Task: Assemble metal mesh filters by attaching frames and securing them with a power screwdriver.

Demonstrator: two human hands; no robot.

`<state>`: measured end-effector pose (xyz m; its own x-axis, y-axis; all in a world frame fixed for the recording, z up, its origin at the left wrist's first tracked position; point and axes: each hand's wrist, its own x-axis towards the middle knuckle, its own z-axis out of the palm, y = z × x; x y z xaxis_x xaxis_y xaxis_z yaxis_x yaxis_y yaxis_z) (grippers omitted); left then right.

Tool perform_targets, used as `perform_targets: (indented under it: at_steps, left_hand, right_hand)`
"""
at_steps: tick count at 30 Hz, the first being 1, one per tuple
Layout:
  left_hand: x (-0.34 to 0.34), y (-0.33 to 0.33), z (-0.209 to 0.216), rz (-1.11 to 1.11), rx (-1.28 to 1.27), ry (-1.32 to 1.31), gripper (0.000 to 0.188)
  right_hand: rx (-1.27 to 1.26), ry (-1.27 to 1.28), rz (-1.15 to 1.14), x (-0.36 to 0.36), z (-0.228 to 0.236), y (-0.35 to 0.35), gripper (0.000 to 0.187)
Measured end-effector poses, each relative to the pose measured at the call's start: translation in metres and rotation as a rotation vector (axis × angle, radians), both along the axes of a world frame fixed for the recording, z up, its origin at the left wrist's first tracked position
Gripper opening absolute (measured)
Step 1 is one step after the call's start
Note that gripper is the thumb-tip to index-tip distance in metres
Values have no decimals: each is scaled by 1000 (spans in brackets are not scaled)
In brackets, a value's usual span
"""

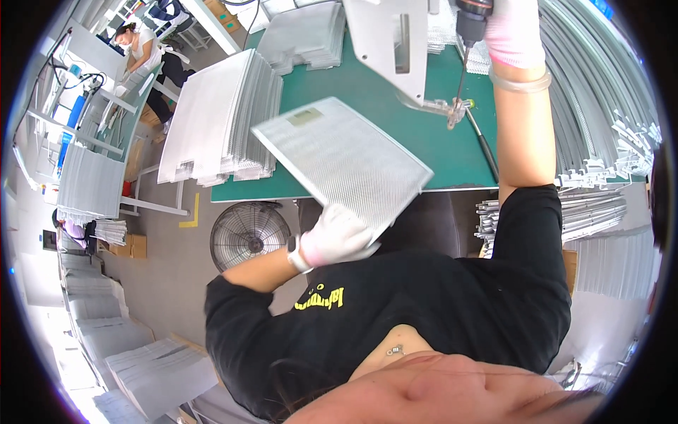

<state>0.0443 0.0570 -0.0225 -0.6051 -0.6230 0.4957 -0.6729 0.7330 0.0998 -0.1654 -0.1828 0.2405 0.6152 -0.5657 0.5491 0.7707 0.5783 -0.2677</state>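
Observation:
A thin white-framed panel (353,152) with a fine ribbed grey face lies tilted over the near edge of the green table (452,166). My left hand (337,239), in a white glove, grips its near edge, with the thumb side hidden. At the upper right my gloved right hand (514,35) is wrapped round an electric screwdriver (472,27). Its long thin bit points down at the clear nozzle (453,113) on the arm of a light grey machine (385,49). The bit's tip overlaps the nozzle; I cannot tell whether they touch.
To the left stands a tall stack of white panels (212,116), with another stack (304,35) behind. A dark rod-like tool (484,145) lies right of the nozzle. Rows of frame strips (593,85) fill the right side. A floor fan (249,237) stands below; a co-worker (145,53) is far left.

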Motion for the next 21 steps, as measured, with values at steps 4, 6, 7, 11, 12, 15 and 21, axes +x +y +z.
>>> perform_targets:
  at_steps: [4,6,7,11,12,15,21]
  left_hand:
    - [42,34,-96,-243,175,-284,24]
    - [35,20,-84,-219,112,-251,25]
    - [24,4,-50,-184,35,-65,24]
    - [36,-35,4,839,-354,222,61]
    - [42,-47,-9,860,-383,287,71]
    - [29,-65,-26,730,26,386,46]
    - [14,-61,43,454,-1,325,26]
  right_hand:
    - [-263,407,-806,12,-11,17,22]
    - [-273,381,-819,10,-14,12,22]
    - [-247,389,-860,9,-15,12,22]
    - [-272,382,-850,14,-14,21,32]
    - [-351,361,-821,17,-12,26,39]
    - [-349,367,-803,20,-17,29,44]
    - [-306,422,-808,25,-24,27,43]
